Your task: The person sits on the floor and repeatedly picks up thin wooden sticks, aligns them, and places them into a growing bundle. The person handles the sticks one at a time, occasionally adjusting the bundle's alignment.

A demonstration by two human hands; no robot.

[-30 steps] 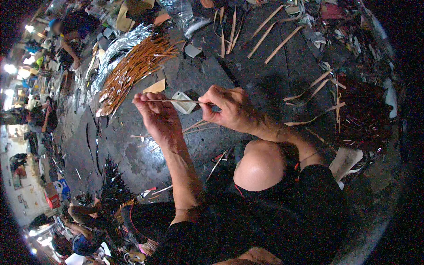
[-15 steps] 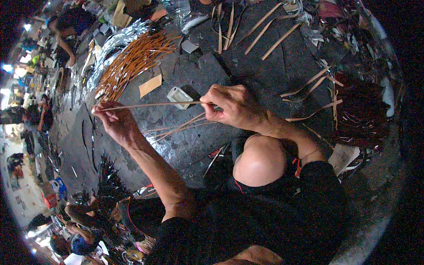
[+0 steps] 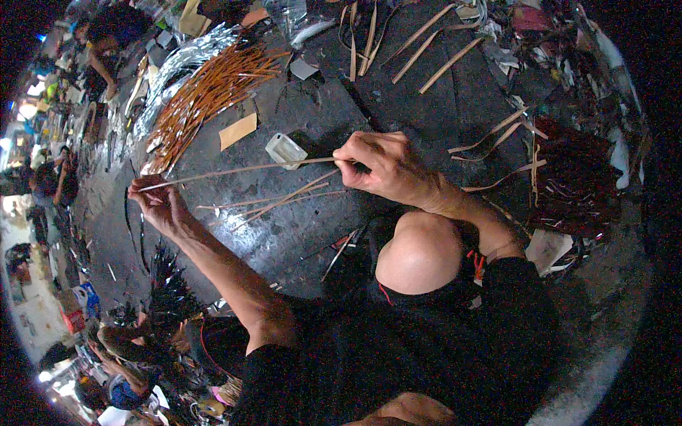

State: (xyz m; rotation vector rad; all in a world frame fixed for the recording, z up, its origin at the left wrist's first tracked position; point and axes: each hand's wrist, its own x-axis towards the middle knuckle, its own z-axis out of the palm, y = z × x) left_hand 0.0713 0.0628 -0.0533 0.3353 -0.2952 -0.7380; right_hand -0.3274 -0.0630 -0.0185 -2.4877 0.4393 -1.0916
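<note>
Strip (image 3: pixel 241 170), thin, nearly straight: L hand (image 3: pixel 163 210) fingers pinched nr one end, R hand (image 3: pixel 382 169) fingers clamped nr other.

Narrow, light-brown, ribbon-like strip (image 3: pixel 241 170), held at both ends.
The strip is a single long, slender length of even-looking width; its material cannot be determined at this scale. Orientation: crosswise, spanning the gap between the left hand (image 3: pixel 162 207) and the right hand (image 3: pixel 380 169), with its left end nearer the lower edge of the view and its right end nearer the upper edge. Form: nearly straight, with a faint bow; the exposed span is unbroken and shows no fold. Left end: gripped at the fingertips, where the surface appears paler. Right end: pinched between thumb and index finger; any length beyond this grip is hidden inside the hand.
</note>
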